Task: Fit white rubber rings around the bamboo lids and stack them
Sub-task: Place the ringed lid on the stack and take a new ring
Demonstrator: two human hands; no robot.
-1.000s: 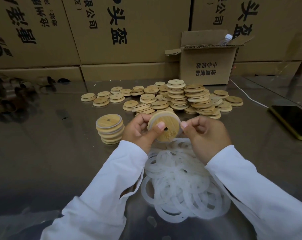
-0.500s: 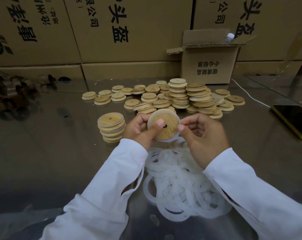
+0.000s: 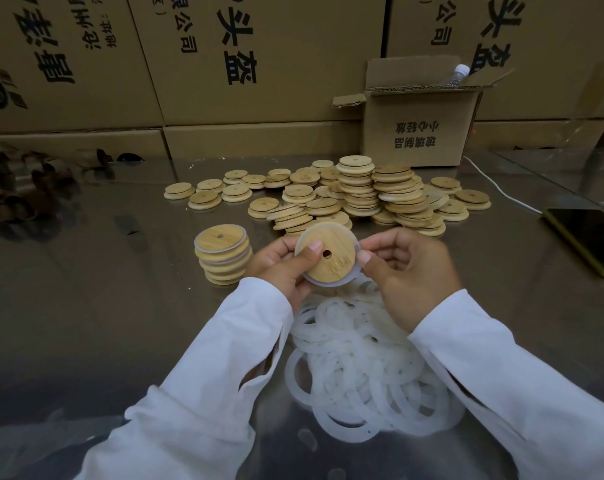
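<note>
Centre frame: left hand (image 3: 283,268) grips the round holed bamboo lid (image 3: 328,254), right hand (image 3: 408,271) pinches its white rubber ring (image 3: 351,277) at the rim. Best to seat ring evenly all round before stacking.

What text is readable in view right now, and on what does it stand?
"头盔", with "公司" beside it: big carton at the back.
"玻璃制品" and "小心轻放": small open box, printed upside down.
Engraving on the held lid: too blurred to read.
Other print at the back: cut off or unclear.
</note>
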